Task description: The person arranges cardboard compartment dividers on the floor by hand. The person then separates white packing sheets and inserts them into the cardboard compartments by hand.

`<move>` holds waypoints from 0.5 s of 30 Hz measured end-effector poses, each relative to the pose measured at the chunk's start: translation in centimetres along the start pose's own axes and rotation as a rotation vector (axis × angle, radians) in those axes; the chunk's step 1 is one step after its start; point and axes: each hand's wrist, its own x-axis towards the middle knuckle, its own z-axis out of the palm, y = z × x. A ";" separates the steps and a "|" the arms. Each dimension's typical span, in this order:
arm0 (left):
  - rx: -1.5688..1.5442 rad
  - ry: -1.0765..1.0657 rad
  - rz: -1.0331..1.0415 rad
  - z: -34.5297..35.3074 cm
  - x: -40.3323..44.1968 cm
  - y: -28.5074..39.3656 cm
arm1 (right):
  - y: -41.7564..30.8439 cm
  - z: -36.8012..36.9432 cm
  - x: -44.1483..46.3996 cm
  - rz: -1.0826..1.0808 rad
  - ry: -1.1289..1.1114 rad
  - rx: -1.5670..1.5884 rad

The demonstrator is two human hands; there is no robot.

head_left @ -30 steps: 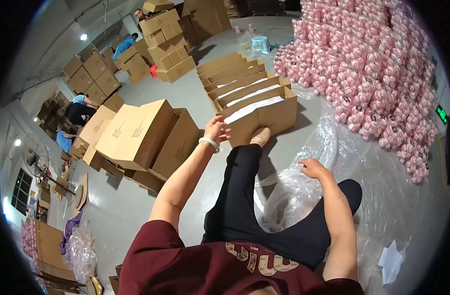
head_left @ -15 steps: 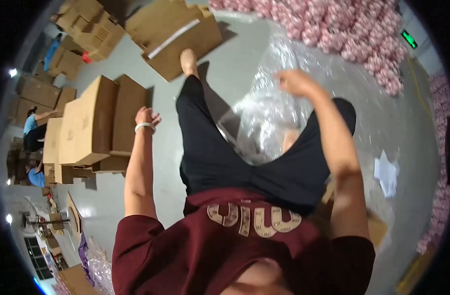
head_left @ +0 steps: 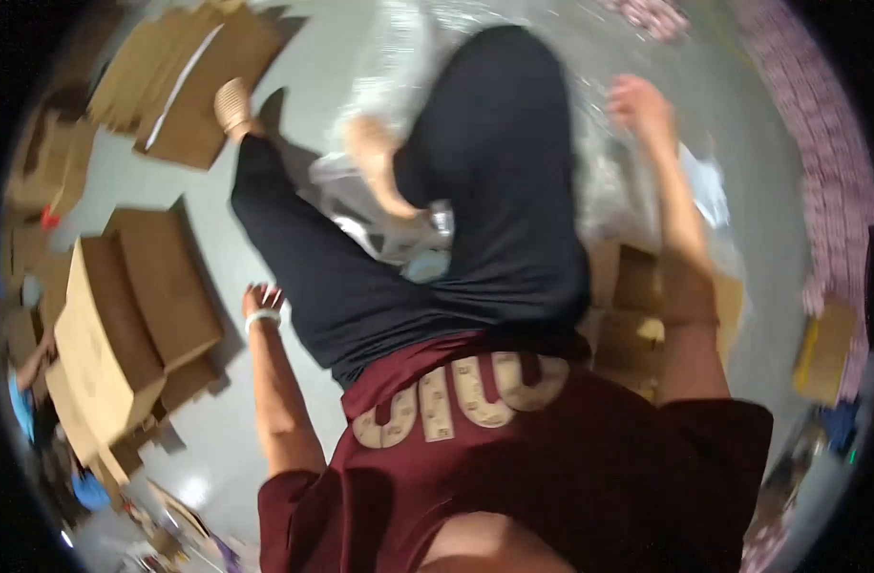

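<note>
My left hand [head_left: 264, 298], with a white band at the wrist, hangs beside my left thigh with its fingers apart and nothing in them. Left of it stand open cardboard boxes [head_left: 122, 334]. My right hand [head_left: 637, 100] is out to the right above clear plastic sheeting [head_left: 589, 181], blurred, and its fingers cannot be made out. Near that forearm is a white sheet [head_left: 706, 186]. Below the forearm stands an open box with dividers [head_left: 628, 329]. My right knee is raised high, and my left foot is beside a row of cartons [head_left: 208, 86].
Stacked pink-wrapped goods [head_left: 828, 153] line the right side, with a yellowish-brown carton [head_left: 826, 353] below them. More pink items [head_left: 652, 14] lie at the top. A co-worker in blue [head_left: 21, 396] is at the far left edge.
The view has turned rightward and down, so the row of cartons now sits at the upper left. My right knee has come up. My right hand has moved out to the right.
</note>
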 end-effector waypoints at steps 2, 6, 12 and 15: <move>0.222 0.004 0.040 -0.1 -2.6 0.5 | 9.3 -0.4 -4.0 -0.056 -0.386 0.221; 0.343 -0.074 0.186 -3.1 2.5 -2.1 | 18.3 5.1 -15.4 0.488 -0.479 -0.577; 0.797 -0.260 0.401 -6.4 3.4 -0.2 | 26.5 6.9 -25.2 0.654 -0.541 -0.708; 0.605 -0.484 0.290 -8.5 5.5 -0.5 | 26.3 7.2 -26.2 0.682 -0.510 -0.733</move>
